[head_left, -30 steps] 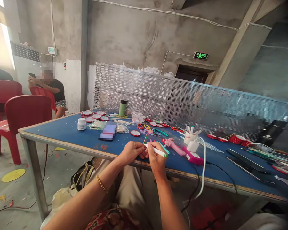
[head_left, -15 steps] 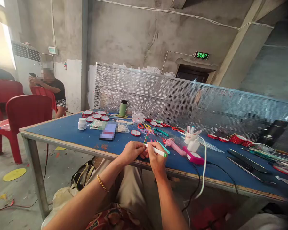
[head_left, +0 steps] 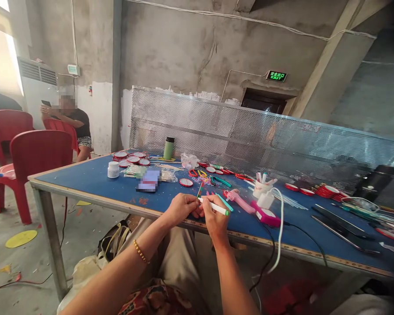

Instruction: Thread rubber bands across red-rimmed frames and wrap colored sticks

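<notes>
My left hand (head_left: 181, 208) is closed in a pinch around a thin green stick with a red upper part (head_left: 200, 190), which stands up from the fingertips. In my right hand (head_left: 216, 223) is a white marker with a green end (head_left: 219, 208), gripped like a pen. Its tip meets the stick just by my left fingers; whether it touches is too small to tell. Both hands are close together over the table's front edge. Beyond them lie a teal marker (head_left: 227, 204), a small round red-rimmed disc (head_left: 185, 182) and several pliers (head_left: 220, 181).
On the blue table (head_left: 95, 180) are a white jar (head_left: 113, 169), a phone (head_left: 149, 180), a green bottle (head_left: 168, 148), a pink glue gun (head_left: 241, 201) with a cable, a cup of markers (head_left: 260, 189) and black cases (head_left: 341, 227). A perforated metal panel (head_left: 197, 127) stands behind. Another person (head_left: 80, 122) sits far left.
My hands, the stick and the marker stay almost in the same place. The whole view has shifted very slightly.
</notes>
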Motion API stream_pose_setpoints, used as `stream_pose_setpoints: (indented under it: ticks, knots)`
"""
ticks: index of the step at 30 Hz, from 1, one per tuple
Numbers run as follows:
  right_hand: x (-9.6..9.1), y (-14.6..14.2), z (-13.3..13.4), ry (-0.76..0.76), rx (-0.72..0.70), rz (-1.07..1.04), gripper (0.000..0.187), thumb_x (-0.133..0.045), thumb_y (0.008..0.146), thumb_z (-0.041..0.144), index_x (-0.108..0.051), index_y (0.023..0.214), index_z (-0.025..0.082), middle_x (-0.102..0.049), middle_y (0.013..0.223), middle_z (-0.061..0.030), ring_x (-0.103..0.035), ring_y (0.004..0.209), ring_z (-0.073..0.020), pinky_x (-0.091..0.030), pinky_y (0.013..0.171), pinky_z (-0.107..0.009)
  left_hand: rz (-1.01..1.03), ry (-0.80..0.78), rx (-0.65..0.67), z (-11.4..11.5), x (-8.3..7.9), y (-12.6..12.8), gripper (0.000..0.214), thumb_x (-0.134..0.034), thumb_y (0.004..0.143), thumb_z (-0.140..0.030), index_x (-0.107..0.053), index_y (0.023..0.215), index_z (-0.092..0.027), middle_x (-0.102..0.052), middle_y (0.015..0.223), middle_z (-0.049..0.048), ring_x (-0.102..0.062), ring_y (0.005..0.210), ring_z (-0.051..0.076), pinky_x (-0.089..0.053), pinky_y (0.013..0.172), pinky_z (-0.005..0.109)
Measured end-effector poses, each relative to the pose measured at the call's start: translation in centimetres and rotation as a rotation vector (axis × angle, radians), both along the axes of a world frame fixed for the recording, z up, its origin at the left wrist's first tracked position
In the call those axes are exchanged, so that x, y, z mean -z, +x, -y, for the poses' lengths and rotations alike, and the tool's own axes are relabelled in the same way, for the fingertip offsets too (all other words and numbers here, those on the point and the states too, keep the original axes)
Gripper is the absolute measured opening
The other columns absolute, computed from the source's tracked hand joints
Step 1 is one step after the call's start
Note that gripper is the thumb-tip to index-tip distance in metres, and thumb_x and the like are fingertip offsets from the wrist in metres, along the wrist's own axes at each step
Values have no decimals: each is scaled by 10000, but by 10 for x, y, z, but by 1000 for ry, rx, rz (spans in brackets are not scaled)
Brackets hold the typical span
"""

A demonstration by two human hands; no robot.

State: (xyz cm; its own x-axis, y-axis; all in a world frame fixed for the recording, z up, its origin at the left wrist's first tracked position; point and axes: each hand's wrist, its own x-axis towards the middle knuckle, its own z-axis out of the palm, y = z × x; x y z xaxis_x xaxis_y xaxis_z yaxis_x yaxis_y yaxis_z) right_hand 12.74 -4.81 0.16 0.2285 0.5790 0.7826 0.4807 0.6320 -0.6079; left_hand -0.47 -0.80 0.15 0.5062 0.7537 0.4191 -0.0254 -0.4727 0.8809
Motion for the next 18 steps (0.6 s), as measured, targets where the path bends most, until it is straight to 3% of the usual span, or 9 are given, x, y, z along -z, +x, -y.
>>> stream_pose_setpoints:
  ticks: [8,18]
  knots:
    - [0,-1,0,39,-11,-39,228,-583,900,293,-588,690,205,-549,498,61,-521,411,-115,-471,515,-257,0,3,-11,-2,2,0,296,-534,848,-374,-645,673,-163,-753,730,48,-719,671,175,-515,642,227]
    - [2,1,-2,31,16,20,217,-588,900,310,-606,713,200,-562,553,41,-520,450,-123,-432,465,-245,-14,13,-22,-2,2,0,281,-524,842,-357,-666,688,-170,-749,721,31,-715,681,170,-515,663,229]
